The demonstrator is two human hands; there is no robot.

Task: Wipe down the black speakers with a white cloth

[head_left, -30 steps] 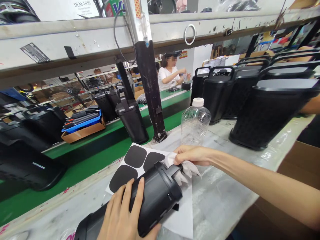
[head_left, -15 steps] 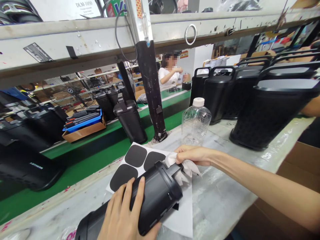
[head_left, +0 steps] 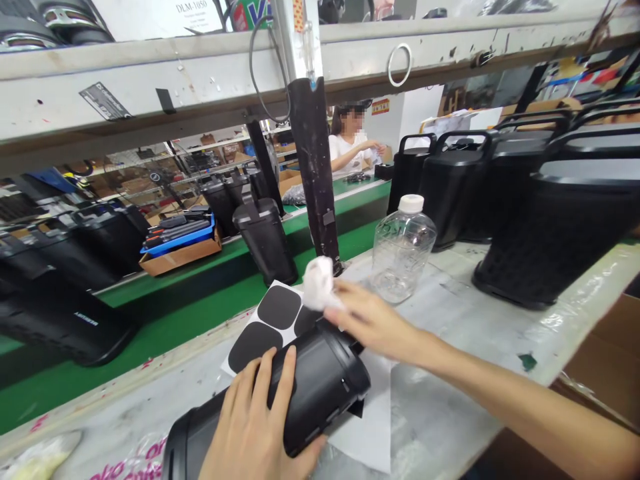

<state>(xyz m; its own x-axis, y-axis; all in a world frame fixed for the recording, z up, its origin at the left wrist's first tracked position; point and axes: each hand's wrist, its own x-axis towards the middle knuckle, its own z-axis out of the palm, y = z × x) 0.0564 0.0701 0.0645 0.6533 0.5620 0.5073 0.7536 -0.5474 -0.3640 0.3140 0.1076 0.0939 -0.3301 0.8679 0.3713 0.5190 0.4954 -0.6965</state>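
Our left hand (head_left: 260, 427) clamps the speaker (head_left: 300, 393), lying on the table (head_left: 450, 400), long axis toward upper right. Right hand (head_left: 373, 320) pinches a cloth (head_left: 319, 283) just above its far end.

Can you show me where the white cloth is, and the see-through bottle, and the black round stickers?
white cloth (head_left: 318, 283), head view, on its bunched middle.
clear bottle (head_left: 403, 257), head view, on its ribbed body.
black pads (head_left: 278, 307), head view, on the upper pad of the sheet.
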